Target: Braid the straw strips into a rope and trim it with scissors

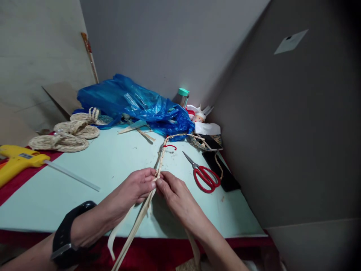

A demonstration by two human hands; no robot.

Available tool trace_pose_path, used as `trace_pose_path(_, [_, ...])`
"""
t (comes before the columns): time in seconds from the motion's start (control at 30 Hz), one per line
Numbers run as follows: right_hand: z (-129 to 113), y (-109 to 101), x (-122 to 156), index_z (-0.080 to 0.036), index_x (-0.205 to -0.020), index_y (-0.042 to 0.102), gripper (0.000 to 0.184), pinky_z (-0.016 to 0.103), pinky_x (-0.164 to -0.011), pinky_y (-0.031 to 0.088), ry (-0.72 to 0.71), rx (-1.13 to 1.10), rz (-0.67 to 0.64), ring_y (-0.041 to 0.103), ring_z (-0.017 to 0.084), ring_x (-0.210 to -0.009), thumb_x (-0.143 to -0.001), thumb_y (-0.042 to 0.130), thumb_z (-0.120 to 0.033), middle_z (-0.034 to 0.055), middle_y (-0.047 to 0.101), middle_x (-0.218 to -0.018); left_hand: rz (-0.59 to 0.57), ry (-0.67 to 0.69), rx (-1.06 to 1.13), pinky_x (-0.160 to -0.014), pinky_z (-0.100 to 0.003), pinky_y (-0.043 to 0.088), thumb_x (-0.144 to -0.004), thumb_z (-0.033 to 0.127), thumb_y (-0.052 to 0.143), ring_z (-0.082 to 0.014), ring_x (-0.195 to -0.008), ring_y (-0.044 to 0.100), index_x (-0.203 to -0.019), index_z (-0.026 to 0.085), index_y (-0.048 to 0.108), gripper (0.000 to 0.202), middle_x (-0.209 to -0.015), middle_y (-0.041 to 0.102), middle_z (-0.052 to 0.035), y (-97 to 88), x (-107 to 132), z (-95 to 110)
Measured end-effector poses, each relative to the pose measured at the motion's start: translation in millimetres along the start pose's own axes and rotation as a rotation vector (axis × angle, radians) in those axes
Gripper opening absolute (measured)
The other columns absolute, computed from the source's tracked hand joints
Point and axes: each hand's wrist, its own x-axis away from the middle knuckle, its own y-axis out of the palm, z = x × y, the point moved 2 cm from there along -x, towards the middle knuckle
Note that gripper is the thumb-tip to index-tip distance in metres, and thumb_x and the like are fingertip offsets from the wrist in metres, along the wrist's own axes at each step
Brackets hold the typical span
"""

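Both hands meet near the middle of the table, pinching a braid of pale plant fibre (161, 161). My left hand (139, 185), with a dark watch (73, 231) on its wrist, grips it from the left. From the right, my right hand (176, 192) pinches the same spot with thumb and fingers. Beyond the hands the braid runs away and bends right. Loose flat fibre strands (138, 222) hang from the grip toward me, some past the table's front edge. A red tie (171, 146) lies by the braid. Red-handled scissors (204, 175) rest open to the right.
At left are a yellow glue gun (22, 160) with a clear stick and several woven fibre slippers (60, 142). A blue plastic bag (132, 101) fills the back. A phone (210, 142), a dark flat object (229, 180) and a green-lidded bottle (182, 96) stand or lie right.
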Motion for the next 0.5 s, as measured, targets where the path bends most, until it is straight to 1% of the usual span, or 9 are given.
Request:
trace_pose_path(0.03, [2.7,2.2,-1.7,-0.019,-0.103,0.060,0.023,0.024,-0.068,0.038,0.010,-0.010,0.016,0.055,0.014,-0.073,-0.097,0.043,-0.034,0.0006,0.063,-0.080,0.011,0.000,-0.020,-0.048,-0.016,0.024,-0.085,0.029,0.062,-0.0050,-0.053,0.036,-0.101,0.020,0.055,0.019,-0.071,0.054,0.0047,-0.9,1.4,-0.4])
trace_pose_path(0.1, [6.4,4.9,-2.9,-0.018,-0.090,0.061,0.023,0.023,-0.063,0.034,0.010,-0.015,0.014,0.050,0.012,-0.065,-0.096,0.045,-0.033,-0.0021,0.057,-0.068,0.009,-0.001,-0.063,-0.045,-0.018,0.018,-0.086,0.031,0.061,-0.0051,-0.049,0.028,-0.102,0.021,0.050,0.022,-0.067,0.052,0.0071,-2.5,3.6,-0.9])
trace_pose_path(0.17, [8.5,5.7,-2.7,-0.017,-0.071,0.057,0.032,0.023,-0.059,0.031,-0.012,-0.026,-0.013,0.044,0.010,-0.059,-0.096,0.043,-0.032,-0.0033,0.049,-0.060,-0.009,0.004,-0.117,-0.044,-0.020,0.015,-0.087,0.034,0.058,-0.0057,-0.048,0.025,-0.099,0.021,0.047,0.021,-0.066,0.054,0.0069,-3.8,4.7,-0.5])
trace_pose_path(0.23, [9.9,5.8,-1.8,-0.016,-0.063,0.054,0.038,0.023,-0.057,0.029,-0.027,-0.053,-0.017,0.040,0.010,-0.057,-0.096,0.042,-0.032,-0.0034,0.046,-0.057,-0.013,0.009,-0.183,-0.045,-0.021,0.015,-0.088,0.035,0.055,-0.0064,-0.048,0.025,-0.097,0.021,0.046,0.019,-0.067,0.058,0.0050,-5.4,4.6,1.1])
trace_pose_path(0.3, [11.2,6.3,-0.6,-0.016,-0.064,0.056,0.036,0.023,-0.056,0.028,-0.018,-0.085,0.010,0.038,0.010,-0.057,-0.094,0.044,-0.032,-0.0035,0.046,-0.058,-0.007,-0.003,-0.243,-0.045,-0.021,0.017,-0.088,0.035,0.053,-0.0068,-0.049,0.027,-0.095,0.021,0.045,0.018,-0.068,0.061,0.0034,-7.0,3.9,3.2])
trace_pose_path(0.4, [13.0,7.7,1.0,-0.015,-0.071,0.060,0.027,0.022,-0.055,0.027,0.016,-0.126,0.075,0.037,0.010,-0.058,-0.091,0.050,-0.031,-0.0033,0.047,-0.059,-0.008,-0.033,-0.327,-0.046,-0.022,0.021,-0.088,0.037,0.053,-0.0071,-0.048,0.030,-0.089,0.020,0.047,0.018,-0.069,0.064,0.0018,-8.0,3.4,5.8])
trace_pose_path(0.5, [15.1,9.3,1.1,-0.015,-0.076,0.065,0.023,0.022,-0.054,0.027,0.043,-0.251,0.098,0.034,0.010,-0.057,-0.088,0.053,-0.031,-0.0038,0.044,-0.059,-0.024,-0.031,-0.415,-0.048,-0.022,0.027,-0.089,0.040,0.050,-0.0087,-0.050,0.037,-0.085,0.020,0.049,0.021,-0.067,0.064,0.0016,-6.4,5.2,6.2])
